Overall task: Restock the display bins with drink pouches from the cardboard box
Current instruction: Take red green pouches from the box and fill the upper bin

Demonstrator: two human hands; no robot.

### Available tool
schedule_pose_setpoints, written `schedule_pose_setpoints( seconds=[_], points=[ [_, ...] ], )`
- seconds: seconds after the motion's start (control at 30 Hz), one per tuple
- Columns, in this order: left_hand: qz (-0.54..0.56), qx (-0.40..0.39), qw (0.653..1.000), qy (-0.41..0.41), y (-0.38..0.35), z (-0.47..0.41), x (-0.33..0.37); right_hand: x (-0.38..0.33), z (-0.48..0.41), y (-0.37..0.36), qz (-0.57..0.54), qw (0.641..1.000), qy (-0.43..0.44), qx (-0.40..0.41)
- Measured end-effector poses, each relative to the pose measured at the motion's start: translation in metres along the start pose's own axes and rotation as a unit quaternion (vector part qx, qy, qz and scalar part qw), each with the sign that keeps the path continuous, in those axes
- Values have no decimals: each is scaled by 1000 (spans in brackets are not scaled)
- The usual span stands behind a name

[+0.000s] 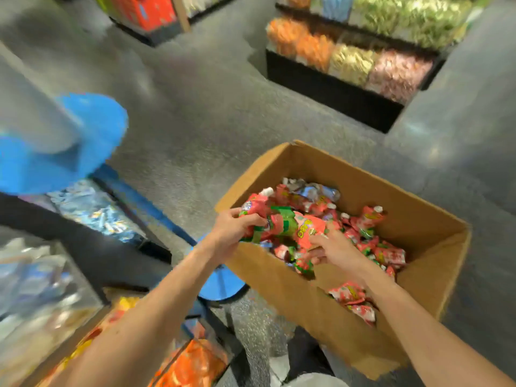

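An open cardboard box stands on the grey floor at the lower right, holding several red and green drink pouches with white caps. My left hand grips a bunch of these pouches at the box's near left rim. My right hand holds the other end of the same bunch, fingers curled around the pouches inside the box. The display bins at my left hold blurred blue and silver packs.
A blue stand with round plates rises beside the left bins. Orange packs fill a bin at the bottom. A black display with orange, yellow and pink goods stands across the aisle. Grey floor lies between.
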State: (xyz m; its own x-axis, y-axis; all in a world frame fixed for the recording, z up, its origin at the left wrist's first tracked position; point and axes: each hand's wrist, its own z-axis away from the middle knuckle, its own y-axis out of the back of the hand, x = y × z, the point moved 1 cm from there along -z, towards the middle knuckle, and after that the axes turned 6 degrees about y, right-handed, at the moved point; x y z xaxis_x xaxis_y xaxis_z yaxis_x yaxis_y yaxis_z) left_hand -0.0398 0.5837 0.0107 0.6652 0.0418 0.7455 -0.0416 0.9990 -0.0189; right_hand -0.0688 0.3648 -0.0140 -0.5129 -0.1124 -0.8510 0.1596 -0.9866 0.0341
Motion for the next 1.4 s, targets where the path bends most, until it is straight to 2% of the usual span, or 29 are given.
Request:
schedule_pose_setpoints(
  seconds=[0.13, 0.3, 0.4, 0.47, 0.57, 0.67, 0.77, 0.87, 1.0, 1.27, 1.4],
  points=[
    [89, 13, 991, -99, 85, 95, 36, -66, 50, -72, 21, 991, 103, -87],
    [177, 33, 958, -225, 180, 215, 51, -134, 108, -174, 17, 955, 217, -199],
    [231, 66, 935, -260, 218, 279, 44, -165, 143, -235, 1, 937, 245, -250],
    [263, 62, 923, -275, 237, 318, 38, -178, 160, -275, -37, 928, 242, -281],
    [292, 106, 907, -285, 268, 358, 24, -192, 180, -328, -88, 902, 246, -345],
    [300, 146, 902, -275, 292, 379, 15, -205, 193, -369, -110, 878, 248, -394],
    [312, 166, 895, -272, 304, 393, 13, -218, 195, -398, -132, 876, 228, -404],
    [330, 167, 888, -273, 314, 392, 13, -226, 186, -417, -78, 884, 227, -401],
    [345, 198, 873, -283, 331, 385, 27, -241, 179, -431, -25, 877, 222, -426],
    [298, 298, 853, -309, 332, 375, 69, -292, 173, -449, 8, 826, 279, -489],
    [276, 327, 843, -324, 343, 385, 88, -311, 174, -463, 17, 837, 270, -475]
  ],
)
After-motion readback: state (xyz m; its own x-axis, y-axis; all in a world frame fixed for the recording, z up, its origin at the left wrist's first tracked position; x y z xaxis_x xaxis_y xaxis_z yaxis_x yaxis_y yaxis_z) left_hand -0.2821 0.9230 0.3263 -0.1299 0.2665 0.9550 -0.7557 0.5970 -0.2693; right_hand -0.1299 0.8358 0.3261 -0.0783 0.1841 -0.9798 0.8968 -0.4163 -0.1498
